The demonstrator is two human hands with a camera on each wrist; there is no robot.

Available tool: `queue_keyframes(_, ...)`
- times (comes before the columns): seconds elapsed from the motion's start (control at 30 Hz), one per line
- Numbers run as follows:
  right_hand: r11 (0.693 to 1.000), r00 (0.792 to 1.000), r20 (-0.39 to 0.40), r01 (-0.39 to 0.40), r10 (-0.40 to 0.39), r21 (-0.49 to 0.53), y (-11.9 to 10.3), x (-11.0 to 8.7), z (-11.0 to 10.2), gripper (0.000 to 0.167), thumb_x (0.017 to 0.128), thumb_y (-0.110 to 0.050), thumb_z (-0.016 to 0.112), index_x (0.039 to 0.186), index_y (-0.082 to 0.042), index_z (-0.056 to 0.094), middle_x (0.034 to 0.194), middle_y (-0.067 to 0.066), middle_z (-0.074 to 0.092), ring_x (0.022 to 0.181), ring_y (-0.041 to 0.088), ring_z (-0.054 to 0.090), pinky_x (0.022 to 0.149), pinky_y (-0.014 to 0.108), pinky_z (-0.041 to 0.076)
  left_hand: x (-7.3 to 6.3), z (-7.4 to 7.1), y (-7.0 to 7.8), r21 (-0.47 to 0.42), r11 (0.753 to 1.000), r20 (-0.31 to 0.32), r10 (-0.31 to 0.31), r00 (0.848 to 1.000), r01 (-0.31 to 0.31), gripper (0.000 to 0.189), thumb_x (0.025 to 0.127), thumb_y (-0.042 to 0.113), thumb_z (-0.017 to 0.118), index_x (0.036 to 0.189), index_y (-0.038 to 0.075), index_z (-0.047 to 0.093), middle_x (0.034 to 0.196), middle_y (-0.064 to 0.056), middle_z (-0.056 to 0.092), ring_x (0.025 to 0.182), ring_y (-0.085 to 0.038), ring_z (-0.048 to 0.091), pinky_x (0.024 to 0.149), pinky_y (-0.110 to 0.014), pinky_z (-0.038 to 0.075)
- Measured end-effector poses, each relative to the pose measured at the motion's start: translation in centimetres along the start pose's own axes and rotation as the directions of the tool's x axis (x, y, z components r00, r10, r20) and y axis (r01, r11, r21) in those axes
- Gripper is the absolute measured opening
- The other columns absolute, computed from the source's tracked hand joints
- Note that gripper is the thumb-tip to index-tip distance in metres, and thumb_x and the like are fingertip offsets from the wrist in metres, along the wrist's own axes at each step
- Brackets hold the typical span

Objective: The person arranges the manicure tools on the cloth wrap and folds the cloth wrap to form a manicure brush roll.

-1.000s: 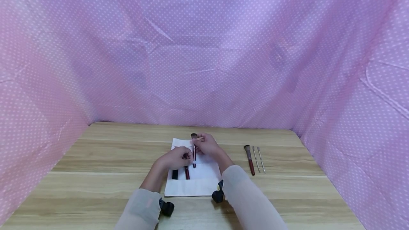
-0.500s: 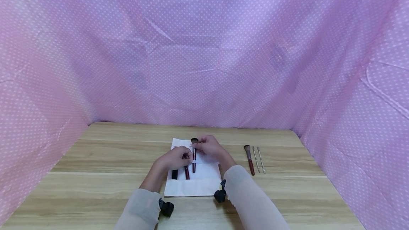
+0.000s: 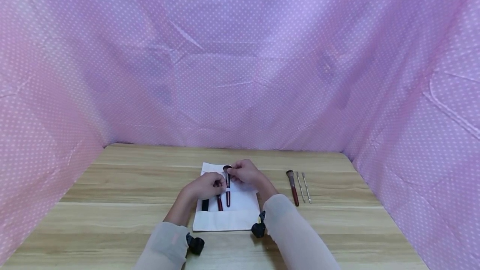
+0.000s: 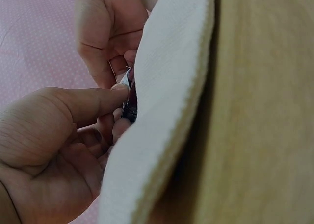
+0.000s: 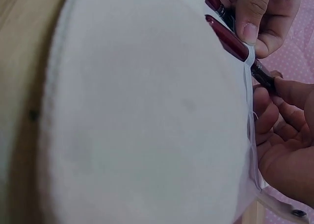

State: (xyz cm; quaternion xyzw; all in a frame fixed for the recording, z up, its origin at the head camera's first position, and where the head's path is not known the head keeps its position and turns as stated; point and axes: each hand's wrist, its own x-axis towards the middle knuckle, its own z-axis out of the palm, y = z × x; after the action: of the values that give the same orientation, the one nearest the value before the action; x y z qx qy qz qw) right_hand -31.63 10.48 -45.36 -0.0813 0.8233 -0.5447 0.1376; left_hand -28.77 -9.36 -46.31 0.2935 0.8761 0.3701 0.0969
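A white cloth brush roll (image 3: 243, 220) lies unfolded on the table. My right hand (image 3: 247, 172) pinches a makeup brush (image 3: 228, 199) near its dark bristle end. The brush's dark red handle passes under a white elastic band (image 5: 250, 55) on the roll, its tip pointing towards me. With thumb and fingers, my left hand (image 3: 208, 185) pinches that band just beside the handle. A second dark red brush (image 3: 219, 204) sits in the roll to the left, its upper part hidden by my left hand. Further left is a flat black strip (image 3: 205, 205), partly covered.
To the right of the roll, another makeup brush (image 3: 293, 188) lies on the wooden table (image 3: 131, 186), beside two thin metal tools (image 3: 303, 187). Pink dotted cloth (image 3: 240, 74) hangs around the table's back and sides.
The right hand has drawn the brush towards me, so more of its handle shows below the elastic band. The left hand has stayed in place at the band.
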Motion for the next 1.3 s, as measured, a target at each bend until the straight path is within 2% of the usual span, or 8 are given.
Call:
queue_keyframes(0.27, 0.996, 0.998, 0.054, 0.02, -0.016, -0.083, 0.2, 0.0, -0.3, 0.014, 0.098, -0.01, 0.067, 0.09, 0.0, 0.073, 0.072, 0.003, 0.065, 0.064, 0.012, 0.055, 0.058, 0.023, 0.045, 0.1, 0.0, -0.1, 0.006, 1.0, -0.005, 0.006, 1.0, -0.006, 0.014, 0.094, 0.004, 0.066, 0.083, 0.014, 0.066, 0.08, 0.006, 0.059, 0.076, -0.01, 0.054, 0.073, -0.029, 0.044)
queue_keyframes(0.47, 0.994, 0.997, 0.072, 0.002, 0.006, -0.112, 0.3, 0.0, -0.6, 0.012, 0.097, -0.01, 0.069, 0.092, -0.001, 0.075, 0.072, 0.002, 0.067, 0.065, 0.011, 0.059, 0.059, 0.023, 0.047, 0.2, -0.1, -0.2, 0.002, 1.0, -0.004, 0.016, 1.0, -0.016, 0.013, 0.094, 0.003, 0.067, 0.083, 0.012, 0.066, 0.08, 0.005, 0.059, 0.077, -0.011, 0.053, 0.073, -0.03, 0.044)
queue_keyframes(0.73, 0.99, 0.991, 0.127, -0.029, 0.047, -0.141, 0.3, 0.1, -1.0, 0.013, 0.096, -0.01, 0.071, 0.087, -0.006, 0.078, 0.07, 0.003, 0.066, 0.063, 0.013, 0.057, 0.058, 0.024, 0.046, 0.5, -0.3, -0.4, 0.005, 1.0, 0.006, 0.024, 1.0, -0.024, 0.012, 0.093, 0.002, 0.065, 0.085, 0.011, 0.067, 0.08, 0.005, 0.06, 0.077, -0.011, 0.054, 0.074, -0.03, 0.045)
queue_keyframes(0.93, 0.985, 0.989, 0.139, -0.035, 0.058, -0.167, 0.1, 0.1, -1.0, 0.013, 0.096, -0.011, 0.071, 0.087, -0.005, 0.078, 0.069, 0.003, 0.065, 0.062, 0.013, 0.056, 0.057, 0.023, 0.046, 0.6, -0.4, -0.4, -0.003, 1.0, 0.013, -0.01, 1.0, 0.01, 0.013, 0.094, 0.003, 0.065, 0.086, 0.012, 0.067, 0.081, 0.005, 0.06, 0.078, -0.012, 0.055, 0.075, -0.032, 0.045)
queue_keyframes(1.17, 0.99, 0.992, 0.126, -0.005, 0.022, -0.14, -0.2, -0.3, -1.6, 0.016, 0.1, -0.006, 0.062, 0.098, -0.003, 0.077, 0.083, 0.005, 0.07, 0.073, 0.016, 0.062, 0.065, 0.027, 0.052, 0.6, -0.4, -0.2, -0.021, 0.999, 0.027, -0.029, 0.999, 0.029, 0.014, 0.095, 0.003, 0.063, 0.086, 0.012, 0.068, 0.084, 0.004, 0.061, 0.079, -0.013, 0.055, 0.075, -0.032, 0.046)
queue_keyframes(1.3, 0.989, 0.994, 0.112, 0.02, -0.003, -0.146, -0.8, -0.6, -2.5, 0.017, 0.102, -0.01, 0.061, 0.105, -0.003, 0.075, 0.092, 0.007, 0.07, 0.08, 0.018, 0.064, 0.072, 0.031, 0.056, 0.6, -0.6, 0.1, -0.044, 0.999, 0.024, -0.021, 0.999, 0.022, 0.012, 0.095, 0.002, 0.064, 0.088, 0.011, 0.068, 0.083, 0.004, 0.062, 0.078, -0.013, 0.056, 0.072, -0.03, 0.047)
